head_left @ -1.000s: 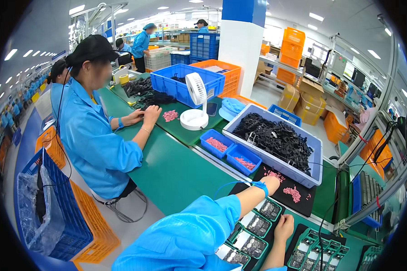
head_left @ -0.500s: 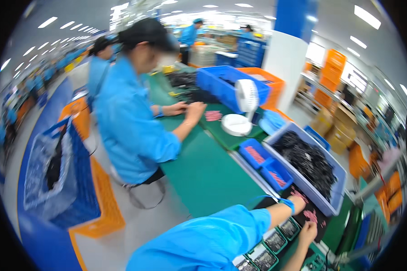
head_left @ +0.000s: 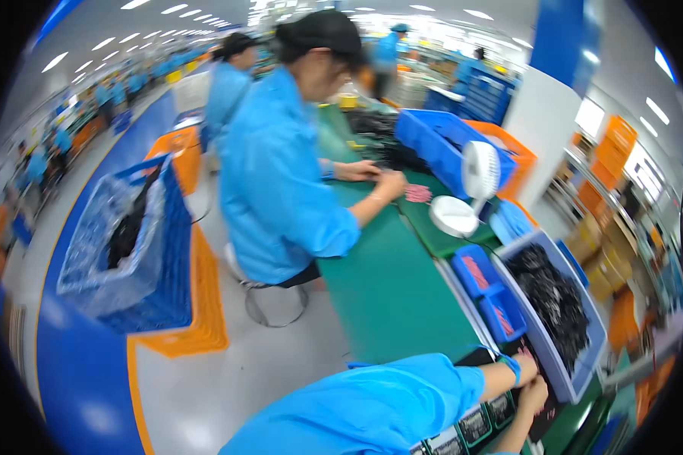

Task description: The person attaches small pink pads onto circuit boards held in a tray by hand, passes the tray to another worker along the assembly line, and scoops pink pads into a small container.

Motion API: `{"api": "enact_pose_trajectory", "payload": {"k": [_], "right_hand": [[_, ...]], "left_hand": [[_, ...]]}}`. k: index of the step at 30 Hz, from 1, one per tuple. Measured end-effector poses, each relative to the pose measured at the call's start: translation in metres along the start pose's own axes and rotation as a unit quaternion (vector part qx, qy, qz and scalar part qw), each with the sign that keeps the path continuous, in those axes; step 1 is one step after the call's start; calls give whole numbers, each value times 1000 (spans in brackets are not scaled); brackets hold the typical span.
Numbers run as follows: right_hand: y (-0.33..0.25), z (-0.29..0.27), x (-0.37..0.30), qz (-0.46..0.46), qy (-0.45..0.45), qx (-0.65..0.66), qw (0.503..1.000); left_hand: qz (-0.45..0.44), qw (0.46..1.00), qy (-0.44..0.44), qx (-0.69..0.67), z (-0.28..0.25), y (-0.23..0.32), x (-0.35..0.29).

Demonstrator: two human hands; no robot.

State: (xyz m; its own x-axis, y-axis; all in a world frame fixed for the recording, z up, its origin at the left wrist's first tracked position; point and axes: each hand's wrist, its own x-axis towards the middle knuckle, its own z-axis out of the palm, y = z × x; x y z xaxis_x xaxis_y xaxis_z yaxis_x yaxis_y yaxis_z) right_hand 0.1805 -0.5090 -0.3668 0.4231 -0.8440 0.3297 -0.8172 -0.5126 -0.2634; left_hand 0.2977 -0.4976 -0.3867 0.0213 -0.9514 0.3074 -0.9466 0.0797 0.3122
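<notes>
My left hand (head_left: 525, 367), with a blue band at its wrist, is at the lower right over a black mat (head_left: 548, 419). My right hand (head_left: 534, 394) is right beside it, and their fingertips come together. The fingers of both hands look closed in a pinch; whatever is between them is too small and blurred to name. Small pink pieces (head_left: 524, 350) lie just beyond my left hand. Below my left forearm are green-rimmed trays (head_left: 474, 425) with dark parts in them, partly covered by my sleeve.
A pale blue bin (head_left: 590, 356) of black parts borders my hands on the right. Two small blue bins (head_left: 501, 303) with pink pieces stand beyond. Farther off are a white fan (head_left: 455, 217) and a co-worker (head_left: 281, 174) seated at the green table (head_left: 402, 303). Crates (head_left: 159, 280) stand left.
The view has swung left, so the scene sits farther right. My hands, apart before over the pink pieces, have come together. The co-worker's hands stay in about the same place.
</notes>
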Motion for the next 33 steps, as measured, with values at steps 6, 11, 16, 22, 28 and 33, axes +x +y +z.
{"api": "enact_pose_trajectory", "payload": {"k": [6,11,16,22,28,33], "right_hand": [[-1,-30,-62,12,83,121,989],[-22,-49,-130,68,108,251,960],[-18,-68,-191,80,129,202,968],[-9,-59,-239,117,112,221,962],[2,-70,-250,95,117,195,969],[29,-81,-199,96,148,229,957]], "left_hand": [[3,994,-110,-20,-51,6,-10],[6,996,-90,4,-36,-2,-9],[48,994,-93,-19,-43,11,-8],[24,988,-145,53,-32,-14,-3],[88,982,-141,87,-27,-8,8],[110,979,-147,85,-24,-11,16]]}}
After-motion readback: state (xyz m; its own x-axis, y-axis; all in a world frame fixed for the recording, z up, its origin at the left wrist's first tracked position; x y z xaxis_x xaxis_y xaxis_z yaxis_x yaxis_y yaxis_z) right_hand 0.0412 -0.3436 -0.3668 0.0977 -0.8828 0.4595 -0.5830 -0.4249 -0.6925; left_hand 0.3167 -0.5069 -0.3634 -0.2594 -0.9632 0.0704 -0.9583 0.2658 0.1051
